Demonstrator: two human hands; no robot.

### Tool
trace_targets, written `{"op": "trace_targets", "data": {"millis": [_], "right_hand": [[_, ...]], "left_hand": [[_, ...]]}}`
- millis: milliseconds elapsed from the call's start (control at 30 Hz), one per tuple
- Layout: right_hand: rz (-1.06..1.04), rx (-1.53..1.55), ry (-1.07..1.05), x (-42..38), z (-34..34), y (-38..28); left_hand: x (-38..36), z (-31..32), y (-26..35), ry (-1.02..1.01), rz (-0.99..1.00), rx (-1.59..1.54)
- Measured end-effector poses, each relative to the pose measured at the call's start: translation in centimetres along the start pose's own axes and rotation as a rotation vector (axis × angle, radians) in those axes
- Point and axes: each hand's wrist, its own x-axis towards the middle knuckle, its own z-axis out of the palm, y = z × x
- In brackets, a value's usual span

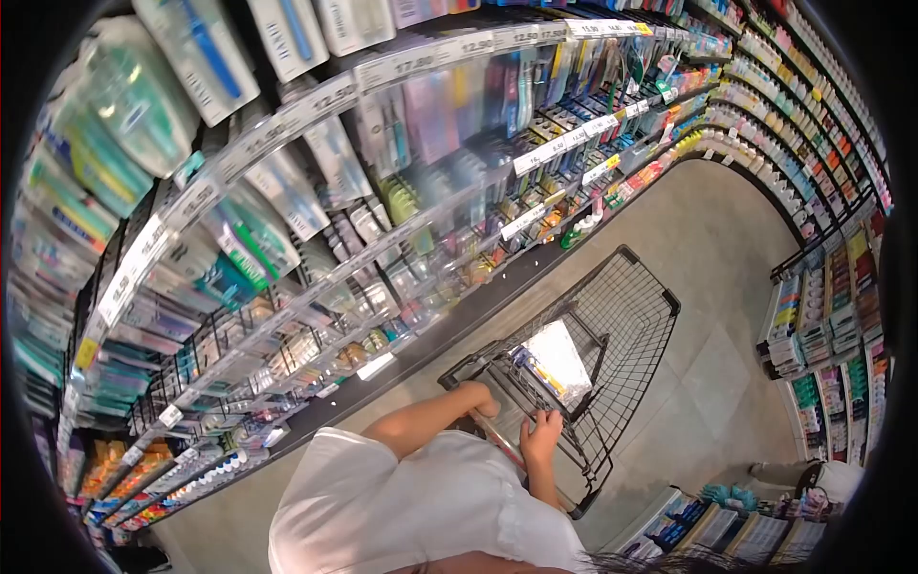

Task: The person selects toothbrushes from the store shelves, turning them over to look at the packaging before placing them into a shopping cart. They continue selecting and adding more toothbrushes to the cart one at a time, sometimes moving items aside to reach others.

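A black wire shopping cart stands in front of me, angled toward the upper right. My left hand is bent over the near-left end of its handle, fingers curled down and partly hidden. Just past the handle, my right hand lies over the child-seat part with its fingers a little apart and nothing visible in them. A white packet or sheet with a blue and yellow printed side lies in the cart, beyond both hands. Its exact kind is not clear.
Shelves packed with toothbrushes and other blister packs run along the left. Bottle-lined shelves curve round the far end. A display rack stands at right. Grey tiled floor surrounds the cart. Another person is partly visible lower right.
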Motion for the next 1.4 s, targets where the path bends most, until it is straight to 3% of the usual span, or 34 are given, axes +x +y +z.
{"op": "trace_targets", "data": {"millis": [567,667,767,1067,1200,1400], "right_hand": [[-0.056,0.034,-0.008,-20.4,1.8,-9.5],[-0.071,0.035,-0.012,-22.9,2.5,-10.8],[-0.081,0.024,-0.013,-24.8,3.4,-12.2],[-0.088,-0.019,0.01,-29.2,6.2,-16.4],[-0.065,-0.005,0.025,-31.8,7.4,-19.5],[-0.077,-0.005,0.046,-36.9,9.7,-24.8]], "left_hand": [[-5.0,21.2,-10.5,-0.026,0.101,-0.196],[-2.4,24.3,-13.0,0.004,0.113,-0.252],[-4.3,25.8,-14.5,0.109,0.234,-0.105],[-4.7,31.4,-19.8,0.751,0.502,0.14],[-9.6,34.0,-22.6,0.91,0.628,0.175],[-11.2,40.7,-28.8,1.115,0.764,0.217]]}}
